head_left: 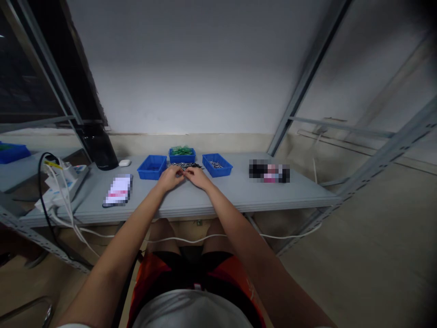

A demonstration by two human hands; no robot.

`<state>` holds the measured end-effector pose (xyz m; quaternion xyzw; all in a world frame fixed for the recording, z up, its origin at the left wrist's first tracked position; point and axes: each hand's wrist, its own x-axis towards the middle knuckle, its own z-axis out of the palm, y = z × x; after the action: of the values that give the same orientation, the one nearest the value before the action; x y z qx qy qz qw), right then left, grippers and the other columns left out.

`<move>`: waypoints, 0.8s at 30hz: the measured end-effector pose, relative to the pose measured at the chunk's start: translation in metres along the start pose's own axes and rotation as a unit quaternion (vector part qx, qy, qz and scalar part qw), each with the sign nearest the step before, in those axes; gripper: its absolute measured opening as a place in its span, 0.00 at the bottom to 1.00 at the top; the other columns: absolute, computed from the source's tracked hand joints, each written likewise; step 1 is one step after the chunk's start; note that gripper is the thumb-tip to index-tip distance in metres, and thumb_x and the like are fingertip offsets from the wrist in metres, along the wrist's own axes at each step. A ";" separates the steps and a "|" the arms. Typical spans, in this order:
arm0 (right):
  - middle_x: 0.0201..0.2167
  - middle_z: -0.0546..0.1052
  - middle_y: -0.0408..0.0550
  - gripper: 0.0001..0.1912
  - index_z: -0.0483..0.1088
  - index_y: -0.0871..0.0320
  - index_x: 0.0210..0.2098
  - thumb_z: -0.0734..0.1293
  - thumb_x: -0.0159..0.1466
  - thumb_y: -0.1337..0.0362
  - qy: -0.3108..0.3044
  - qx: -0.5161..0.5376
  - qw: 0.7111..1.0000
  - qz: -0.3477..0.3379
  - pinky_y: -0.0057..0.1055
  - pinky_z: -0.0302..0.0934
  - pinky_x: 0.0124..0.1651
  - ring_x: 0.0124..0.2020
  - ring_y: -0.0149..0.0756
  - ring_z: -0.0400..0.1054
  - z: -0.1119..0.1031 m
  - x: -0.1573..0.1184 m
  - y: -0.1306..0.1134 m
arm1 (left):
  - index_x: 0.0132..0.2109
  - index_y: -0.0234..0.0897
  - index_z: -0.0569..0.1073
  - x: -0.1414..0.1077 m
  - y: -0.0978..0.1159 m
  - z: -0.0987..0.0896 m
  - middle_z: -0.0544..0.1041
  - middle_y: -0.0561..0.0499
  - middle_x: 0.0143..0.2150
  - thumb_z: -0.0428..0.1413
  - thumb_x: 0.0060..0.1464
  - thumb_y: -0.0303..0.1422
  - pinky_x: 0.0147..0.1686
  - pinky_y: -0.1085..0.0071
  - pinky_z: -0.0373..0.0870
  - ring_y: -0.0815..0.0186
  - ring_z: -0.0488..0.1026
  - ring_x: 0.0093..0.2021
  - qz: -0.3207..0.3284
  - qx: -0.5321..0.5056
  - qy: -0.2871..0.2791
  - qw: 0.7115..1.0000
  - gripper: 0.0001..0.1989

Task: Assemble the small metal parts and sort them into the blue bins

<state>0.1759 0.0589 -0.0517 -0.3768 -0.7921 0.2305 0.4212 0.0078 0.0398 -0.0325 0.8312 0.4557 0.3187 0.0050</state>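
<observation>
My left hand [171, 177] and my right hand [198, 176] meet over the grey table, fingertips pinched close together. Anything between the fingers is too small to make out. Just behind them lies a pile of thin dark and shiny pieces [186, 166], partly covered by my hands. A blue tray [152, 175] with nothing visible in it is left of my left hand. Behind the pile, another blue tray [182, 159] holds green pieces [181, 150]. To the right of my right hand, a third blue tray [218, 171] contains small thin shiny pieces [215, 164].
On the grey table [273, 196] are a blurred-out phone [118, 190], a white case [124, 162], a black bottle [99, 148] and a pixelated item [269, 173]. A power strip [63, 189] with cables is at the left; a white cable [205, 238] hangs along the front.
</observation>
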 end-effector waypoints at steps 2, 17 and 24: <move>0.25 0.74 0.45 0.12 0.74 0.61 0.31 0.62 0.63 0.61 -0.005 0.011 1.000 0.005 0.27 0.56 0.36 0.28 0.31 0.64 0.000 0.001 0.002 | 0.36 0.35 0.75 0.000 0.001 -0.001 0.75 0.47 0.35 0.54 0.50 0.32 0.39 0.69 0.66 0.61 0.70 0.38 -0.005 0.000 0.002 1.000 0.08; 0.29 0.75 0.45 0.09 0.73 0.61 0.37 0.67 0.58 0.62 0.014 0.019 1.000 0.013 0.27 0.60 0.36 0.28 0.29 0.65 0.002 -0.001 -0.002 | 0.36 0.34 0.75 0.000 0.001 -0.002 0.77 0.45 0.35 0.53 0.50 0.30 0.36 0.69 0.66 0.61 0.72 0.36 -0.024 0.016 -0.043 0.999 0.09; 0.29 0.76 0.45 0.06 0.72 0.60 0.32 0.64 0.60 0.65 0.050 0.020 0.999 0.006 0.27 0.60 0.38 0.29 0.29 0.67 -0.001 0.002 -0.002 | 0.34 0.35 0.75 0.001 -0.002 0.002 0.77 0.47 0.33 0.53 0.49 0.31 0.36 0.69 0.67 0.62 0.72 0.34 -0.006 0.001 -0.046 0.999 0.08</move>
<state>0.1752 0.0592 -0.0495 -0.3844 -0.7627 0.2301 0.4664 0.0080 0.0422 -0.0342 0.8420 0.4605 0.2796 0.0273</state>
